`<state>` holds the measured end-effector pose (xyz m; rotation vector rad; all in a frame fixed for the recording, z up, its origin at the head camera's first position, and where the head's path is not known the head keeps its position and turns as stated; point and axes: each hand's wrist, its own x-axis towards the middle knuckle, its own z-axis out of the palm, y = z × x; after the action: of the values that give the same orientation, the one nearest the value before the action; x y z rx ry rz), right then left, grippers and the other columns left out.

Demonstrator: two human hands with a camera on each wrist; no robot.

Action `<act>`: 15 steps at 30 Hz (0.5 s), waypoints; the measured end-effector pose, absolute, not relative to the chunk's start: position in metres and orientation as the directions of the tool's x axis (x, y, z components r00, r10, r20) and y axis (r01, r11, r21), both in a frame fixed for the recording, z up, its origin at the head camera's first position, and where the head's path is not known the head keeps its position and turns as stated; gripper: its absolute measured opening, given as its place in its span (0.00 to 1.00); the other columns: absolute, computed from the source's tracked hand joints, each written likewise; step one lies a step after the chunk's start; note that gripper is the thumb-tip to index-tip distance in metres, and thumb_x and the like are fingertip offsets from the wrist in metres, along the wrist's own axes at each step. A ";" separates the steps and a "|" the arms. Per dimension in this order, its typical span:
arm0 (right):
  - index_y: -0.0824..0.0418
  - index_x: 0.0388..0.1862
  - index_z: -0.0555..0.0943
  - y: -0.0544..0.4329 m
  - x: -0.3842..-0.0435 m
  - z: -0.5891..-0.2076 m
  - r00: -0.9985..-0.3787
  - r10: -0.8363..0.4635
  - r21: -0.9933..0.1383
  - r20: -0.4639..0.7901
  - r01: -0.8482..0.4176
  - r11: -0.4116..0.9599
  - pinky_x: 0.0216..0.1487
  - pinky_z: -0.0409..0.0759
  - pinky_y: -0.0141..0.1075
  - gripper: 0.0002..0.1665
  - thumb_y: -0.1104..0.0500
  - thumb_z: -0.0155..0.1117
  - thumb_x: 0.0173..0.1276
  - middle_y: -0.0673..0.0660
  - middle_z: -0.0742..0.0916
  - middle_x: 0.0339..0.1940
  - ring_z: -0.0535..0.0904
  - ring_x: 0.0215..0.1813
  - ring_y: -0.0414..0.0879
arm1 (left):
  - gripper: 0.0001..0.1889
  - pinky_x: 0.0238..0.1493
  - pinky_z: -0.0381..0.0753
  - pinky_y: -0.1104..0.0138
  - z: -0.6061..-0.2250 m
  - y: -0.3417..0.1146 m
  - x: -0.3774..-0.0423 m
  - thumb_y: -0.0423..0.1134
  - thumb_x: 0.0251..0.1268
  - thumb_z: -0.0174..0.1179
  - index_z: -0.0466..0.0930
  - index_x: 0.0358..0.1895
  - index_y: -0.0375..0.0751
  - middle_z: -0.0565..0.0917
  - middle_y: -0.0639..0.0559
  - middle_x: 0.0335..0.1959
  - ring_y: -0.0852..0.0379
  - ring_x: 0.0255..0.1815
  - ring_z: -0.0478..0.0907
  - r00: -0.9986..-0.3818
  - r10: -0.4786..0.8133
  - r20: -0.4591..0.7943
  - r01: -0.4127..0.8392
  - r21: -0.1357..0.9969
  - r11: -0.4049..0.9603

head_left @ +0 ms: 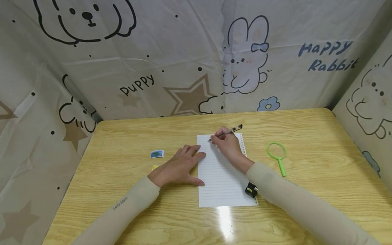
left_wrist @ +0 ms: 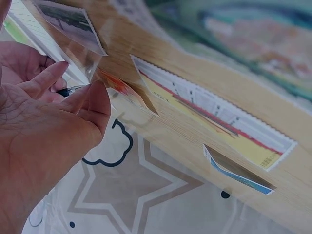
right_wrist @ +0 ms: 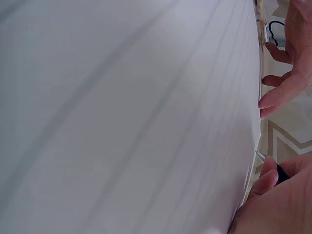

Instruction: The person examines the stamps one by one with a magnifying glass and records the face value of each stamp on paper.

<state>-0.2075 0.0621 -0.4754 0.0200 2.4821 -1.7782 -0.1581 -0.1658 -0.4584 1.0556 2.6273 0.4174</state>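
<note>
A sheet of lined white paper (head_left: pixel 217 177) with punched holes on its right edge lies on the table. My right hand (head_left: pixel 230 149) pinches a pen (head_left: pixel 235 129), its tip at the upper left part of the sheet. Fingers spread, my left hand (head_left: pixel 181 166) rests along the sheet's left edge. Stamp-like pieces with toothed edges lie by the left arm: a blue one (head_left: pixel 157 154) and a partly hidden yellow one (head_left: pixel 155 167). In the left wrist view, a red-and-yellow stamp (left_wrist: pixel 209 114), an orange one (left_wrist: pixel 127 91) and a landscape one (left_wrist: pixel 73 27) show.
A green magnifying glass (head_left: pixel 278 157) lies right of the sheet. One small black object (head_left: pixel 251 190) sits at the sheet's lower right, close to the right sleeve. Printed curtains (head_left: pixel 183 51) hang behind the wooden table (head_left: pixel 324 143) and at both sides.
</note>
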 end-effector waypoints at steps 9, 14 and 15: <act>0.60 0.42 0.81 0.061 -0.209 -0.475 -0.996 -0.039 -0.944 -0.078 0.062 0.323 0.31 0.73 0.31 0.06 0.59 0.70 0.78 0.56 0.91 0.36 0.78 0.32 0.42 | 0.51 0.76 0.63 0.42 -0.456 -0.166 -0.158 0.67 0.64 0.76 0.67 0.82 0.40 0.61 0.34 0.84 0.37 0.77 0.61 -0.691 0.709 -0.141 0.630 0.363 0.687; 0.60 0.41 0.81 0.061 -0.208 -0.475 -0.996 -0.031 -0.943 -0.088 0.074 0.323 0.31 0.74 0.31 0.05 0.61 0.69 0.77 0.55 0.90 0.34 0.78 0.32 0.43 | 0.52 0.76 0.63 0.42 -0.458 -0.167 -0.158 0.67 0.64 0.76 0.67 0.82 0.40 0.61 0.34 0.84 0.37 0.77 0.61 -0.690 0.711 -0.139 0.632 0.363 0.685; 0.60 0.40 0.81 0.061 -0.208 -0.475 -0.995 -0.032 -0.943 -0.089 0.074 0.324 0.31 0.74 0.31 0.05 0.61 0.69 0.77 0.55 0.90 0.34 0.79 0.32 0.43 | 0.52 0.76 0.62 0.42 -0.458 -0.167 -0.158 0.67 0.64 0.76 0.67 0.82 0.40 0.61 0.34 0.84 0.37 0.78 0.61 -0.689 0.712 -0.139 0.633 0.364 0.683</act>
<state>-0.2078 0.0612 -0.4747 0.0393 2.4798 -1.7753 -0.1578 -0.1667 -0.4578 1.0726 2.6278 0.4212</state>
